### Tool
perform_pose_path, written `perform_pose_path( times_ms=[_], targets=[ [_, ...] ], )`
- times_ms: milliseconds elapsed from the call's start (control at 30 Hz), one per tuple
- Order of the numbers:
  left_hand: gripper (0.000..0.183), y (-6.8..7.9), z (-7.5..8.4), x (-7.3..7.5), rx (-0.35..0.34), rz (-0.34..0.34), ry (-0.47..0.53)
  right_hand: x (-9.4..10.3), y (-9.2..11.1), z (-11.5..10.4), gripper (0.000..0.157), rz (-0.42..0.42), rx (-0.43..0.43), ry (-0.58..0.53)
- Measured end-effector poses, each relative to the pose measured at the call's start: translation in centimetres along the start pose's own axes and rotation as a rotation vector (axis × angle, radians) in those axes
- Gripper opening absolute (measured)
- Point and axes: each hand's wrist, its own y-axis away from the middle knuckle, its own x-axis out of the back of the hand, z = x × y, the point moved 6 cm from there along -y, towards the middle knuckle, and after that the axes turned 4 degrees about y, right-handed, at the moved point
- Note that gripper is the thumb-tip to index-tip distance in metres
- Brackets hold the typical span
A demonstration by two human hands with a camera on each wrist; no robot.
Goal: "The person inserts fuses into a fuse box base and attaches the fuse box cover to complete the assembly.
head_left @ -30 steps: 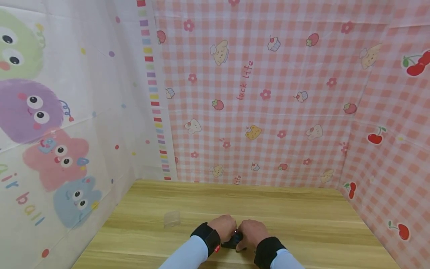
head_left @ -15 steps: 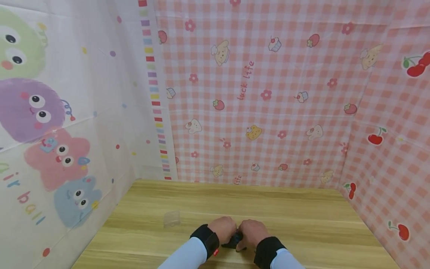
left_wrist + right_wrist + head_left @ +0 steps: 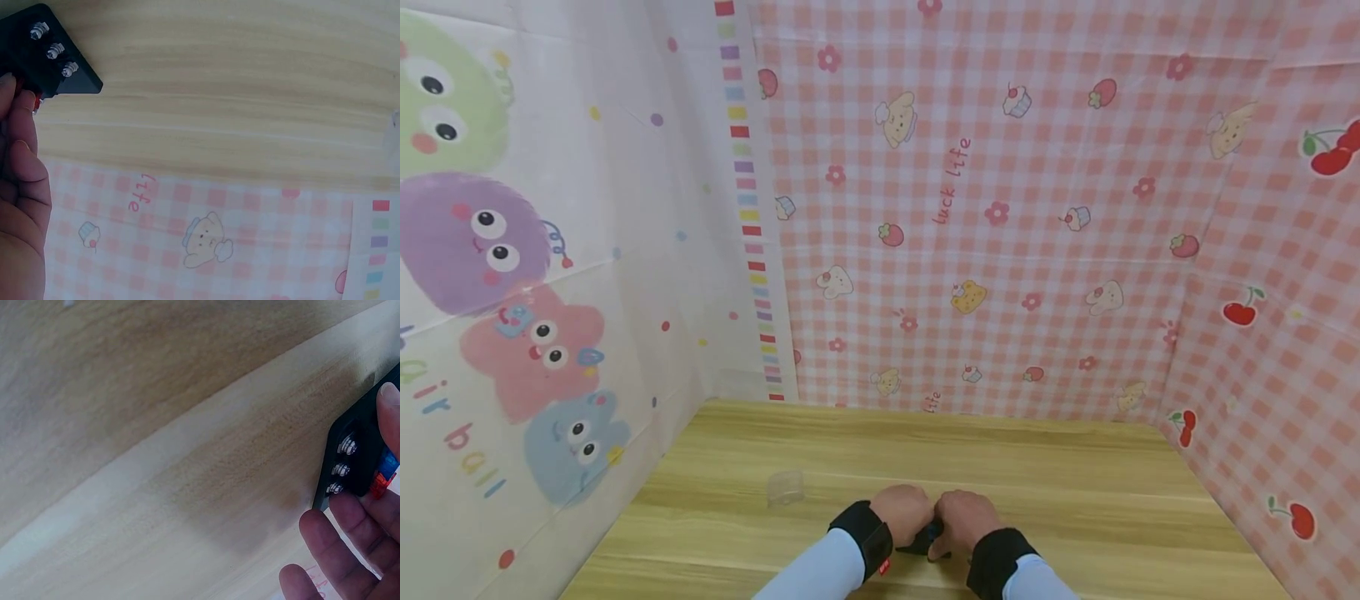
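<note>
A black base [image 3: 914, 546] with small metal bolts [image 3: 55, 50] along its side lies low on the table, between both hands. My left hand [image 3: 902, 510] pinches at its raised middle, thumb and index fingertip beside a red part [image 3: 37, 101]. From the right, my right hand [image 3: 968, 518] holds the base, its thumb over the top and fingertips along the bolted edge. A blue part [image 3: 390, 464] and the red one show next to that thumb in the right wrist view. The fingers hide much of the raised middle.
A small clear plastic piece [image 3: 786, 488] lies on the wood-grain table [image 3: 1075, 492], left of the hands. Patterned cloth [image 3: 985, 250] hangs along the back, and more cloth closes off both sides.
My left hand has shifted very slightly toward me over the base. The right hand keeps its place on the base. The head view has tilted a little.
</note>
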Motion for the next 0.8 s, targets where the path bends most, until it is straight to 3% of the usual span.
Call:
perform_pose_path(
  times_ms=[200, 467, 800],
  targets=[
    [0.012, -0.2, 0.1, -0.2, 0.012, -0.013, -0.045, 0.2, 0.3, -0.2, 0.03, 0.014, -0.001, -0.002],
    [0.014, -0.2, -0.1, -0.1, 0.074, -0.069, 0.046, -0.1, 0.0, -0.1, 0.03, 0.006, -0.003, 0.002],
    [0.013, -0.1, -1.2, -1.4, 0.02, 0.01, 0.162, -0.2, 0.0, 0.0, 0.029, 0.008, -0.002, 0.004]
  ],
)
